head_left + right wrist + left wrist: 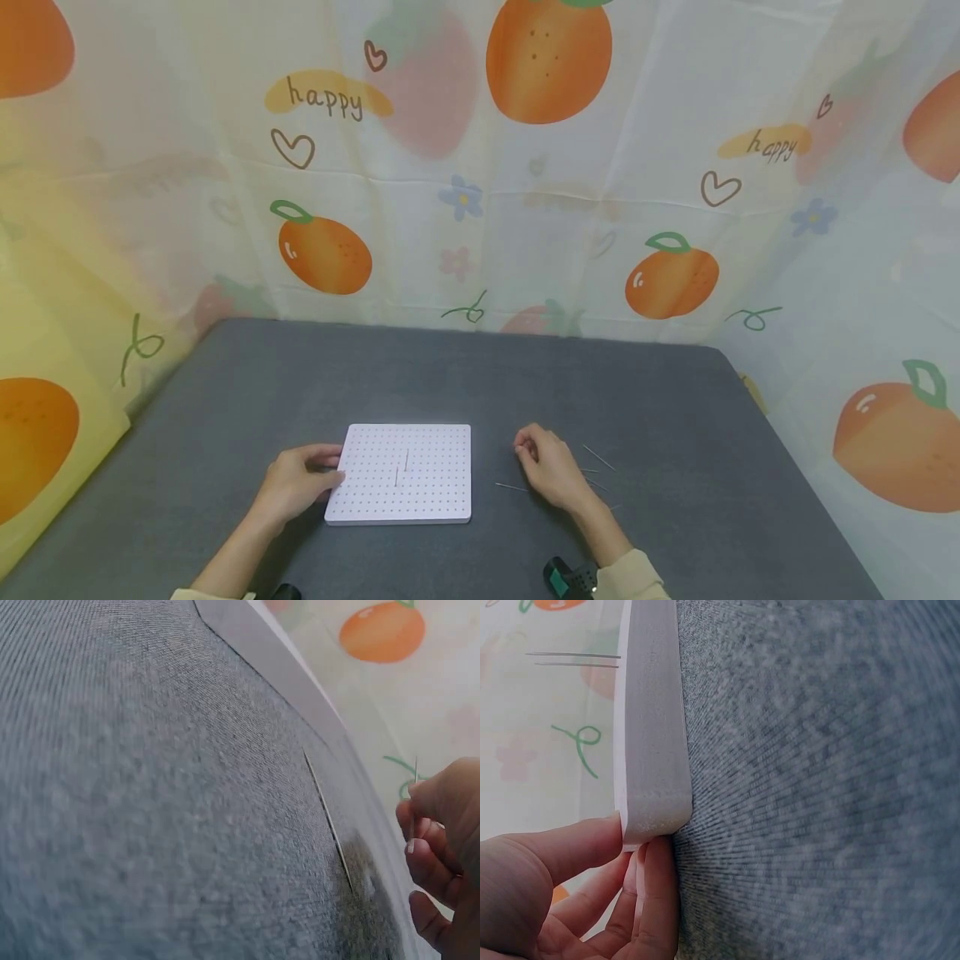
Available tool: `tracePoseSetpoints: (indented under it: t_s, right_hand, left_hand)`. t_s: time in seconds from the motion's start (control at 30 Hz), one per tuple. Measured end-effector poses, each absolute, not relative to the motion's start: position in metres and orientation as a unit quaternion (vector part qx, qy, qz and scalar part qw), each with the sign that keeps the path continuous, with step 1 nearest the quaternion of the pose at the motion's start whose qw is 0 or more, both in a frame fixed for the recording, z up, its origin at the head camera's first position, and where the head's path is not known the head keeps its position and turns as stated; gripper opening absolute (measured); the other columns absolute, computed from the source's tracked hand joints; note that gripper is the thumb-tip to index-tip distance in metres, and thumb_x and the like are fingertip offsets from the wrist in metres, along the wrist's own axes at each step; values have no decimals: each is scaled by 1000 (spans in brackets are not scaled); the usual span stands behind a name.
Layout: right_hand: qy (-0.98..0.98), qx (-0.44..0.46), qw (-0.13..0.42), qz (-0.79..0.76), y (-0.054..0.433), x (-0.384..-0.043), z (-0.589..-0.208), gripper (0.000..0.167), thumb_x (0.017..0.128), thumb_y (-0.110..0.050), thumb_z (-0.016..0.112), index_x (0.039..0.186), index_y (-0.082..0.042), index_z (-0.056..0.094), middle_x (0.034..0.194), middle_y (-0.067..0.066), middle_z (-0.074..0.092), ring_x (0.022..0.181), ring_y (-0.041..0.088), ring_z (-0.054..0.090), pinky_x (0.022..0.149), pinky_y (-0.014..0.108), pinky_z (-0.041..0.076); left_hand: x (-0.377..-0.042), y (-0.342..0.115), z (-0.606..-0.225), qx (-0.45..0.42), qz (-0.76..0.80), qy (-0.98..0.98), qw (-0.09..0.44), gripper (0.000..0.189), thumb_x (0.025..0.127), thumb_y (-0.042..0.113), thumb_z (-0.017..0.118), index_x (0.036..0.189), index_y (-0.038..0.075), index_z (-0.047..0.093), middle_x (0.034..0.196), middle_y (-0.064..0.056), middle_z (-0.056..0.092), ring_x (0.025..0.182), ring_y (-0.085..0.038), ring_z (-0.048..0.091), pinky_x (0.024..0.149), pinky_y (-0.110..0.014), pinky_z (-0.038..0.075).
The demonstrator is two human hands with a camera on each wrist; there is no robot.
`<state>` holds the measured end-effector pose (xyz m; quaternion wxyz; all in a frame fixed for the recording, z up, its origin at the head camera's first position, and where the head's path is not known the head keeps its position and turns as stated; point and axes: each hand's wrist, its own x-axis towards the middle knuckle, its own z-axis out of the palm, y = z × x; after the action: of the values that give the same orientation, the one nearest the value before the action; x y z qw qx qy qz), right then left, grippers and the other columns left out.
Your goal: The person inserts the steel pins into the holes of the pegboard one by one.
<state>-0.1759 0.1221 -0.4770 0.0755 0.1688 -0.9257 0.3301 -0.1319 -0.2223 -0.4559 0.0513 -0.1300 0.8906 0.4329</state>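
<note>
A white pegboard [442,479] with rows of small holes lies flat on the table. Two thin needles [397,477] stand upright near its middle. At the board's left edge my left hand [296,483] grips it, thumb at the top edge and fingers against the side, as the left wrist view shows up close. My right hand [553,468] is to the right of the board, apart from it. Between its thumb and index finger it pinches a needle [416,772], whose tip sticks out above the thumb; the other fingers are curled.
Loose needles [599,457] lie to the right of the right hand, partly hidden by the wrist. One more needle [511,486] lies between board and hand. A dark grey cloth covers the table [675,417]; a fruit-print curtain [555,217] hangs behind it.
</note>
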Motion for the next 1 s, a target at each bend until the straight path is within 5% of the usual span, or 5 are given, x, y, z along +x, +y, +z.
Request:
tracePoseSetpoints:
  t_s: [0.23,1.0]
  right_hand:
    - [-921,192,120,318,117,-173,-476,13,86,-5,59,93,-13,67,86,-4,62,72,6,48,64,25,42]
    - [-905,172,118,370,87,-165,-461,7,80,-11,67,81,-17,62,70,-9,54,64,6,45,57,19,37]
  left_hand:
    - [-132,-221,-456,-137,422,895,48,43,77,7,68,118,-1,58,103,-17,64,79,-19,61,54,-26,52]
    - [-133,-223,-457,-129,425,894,49,43,77,8,68,118,-1,58,101,-16,64,76,-17,60,57,-29,53]
